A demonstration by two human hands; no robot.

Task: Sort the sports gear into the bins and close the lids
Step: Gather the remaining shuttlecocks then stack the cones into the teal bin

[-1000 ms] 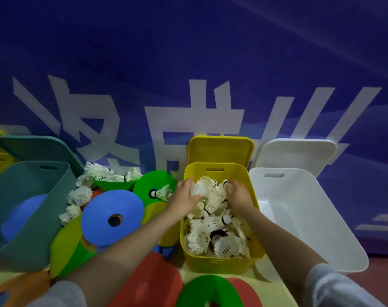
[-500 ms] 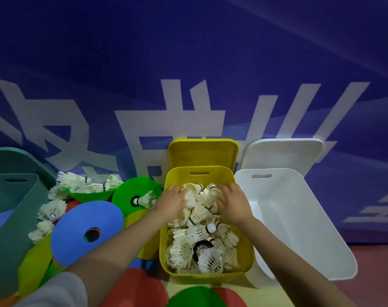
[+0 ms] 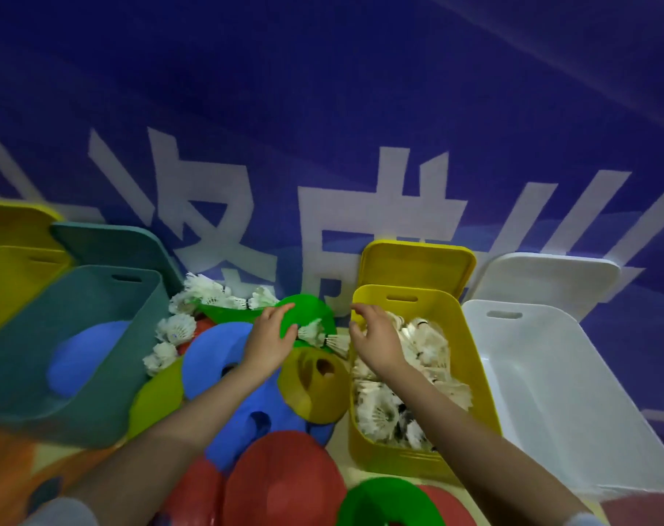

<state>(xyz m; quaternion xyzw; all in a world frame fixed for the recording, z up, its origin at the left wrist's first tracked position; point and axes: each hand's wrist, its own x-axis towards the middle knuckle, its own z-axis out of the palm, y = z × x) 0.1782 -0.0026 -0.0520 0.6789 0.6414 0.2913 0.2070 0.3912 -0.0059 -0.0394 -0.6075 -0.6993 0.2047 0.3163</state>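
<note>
Left hand (image 3: 268,341) over the green cone (image 3: 307,317), thumb and fingers curled toward a shuttlecock (image 3: 312,332) lying on it; grip half closed, hold on the shuttlecock cannot be told. Right hand (image 3: 376,345) at the near-left rim of the yellow bin (image 3: 429,459), fingers loosely bent, holding nothing visible. Yellow bin heaped with shuttlecocks, lid (image 3: 417,265) propped upright behind. White bin (image 3: 573,392) just right of it, open. Teal bin (image 3: 57,354) left, blue cone (image 3: 84,358) inside. More loose shuttlecocks (image 3: 176,330) between teal bin and green cone. Red cones (image 3: 285,484) nearest.
</note>
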